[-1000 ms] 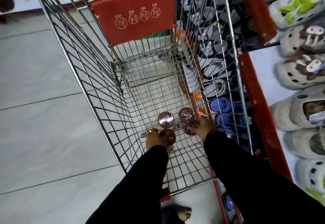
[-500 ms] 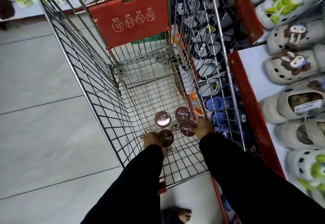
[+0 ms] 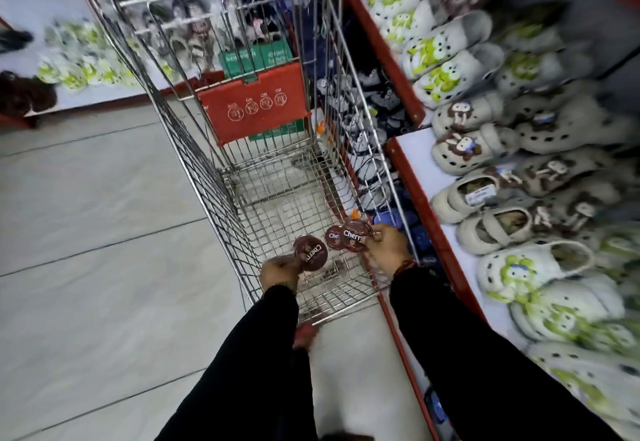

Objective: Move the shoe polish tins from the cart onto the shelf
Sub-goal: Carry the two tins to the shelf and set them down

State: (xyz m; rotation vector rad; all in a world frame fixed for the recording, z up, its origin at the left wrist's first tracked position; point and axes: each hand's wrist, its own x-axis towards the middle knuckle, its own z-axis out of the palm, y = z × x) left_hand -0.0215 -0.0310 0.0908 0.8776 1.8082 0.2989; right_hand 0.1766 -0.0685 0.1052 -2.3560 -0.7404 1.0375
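Note:
Inside the wire shopping cart my left hand grips a round dark-red polish tin marked "Cherry", lifted off the cart floor and tilted. My right hand holds a second such tin by its edge. A third tin lies partly under it; I cannot tell whether my right hand holds that one too. A fourth tin is not visible. The white shelf with a red edge runs along the cart's right side.
The shelf is packed with rows of clog slippers in cream, grey and green. A red child-seat flap stands at the cart's far end. Grey floor tiles lie to the left. More footwear fills a far shelf.
Both hands closed on tins that lay on the cart floor and lifted them. My head tilted up, so more of the shelf and far aisle shows.

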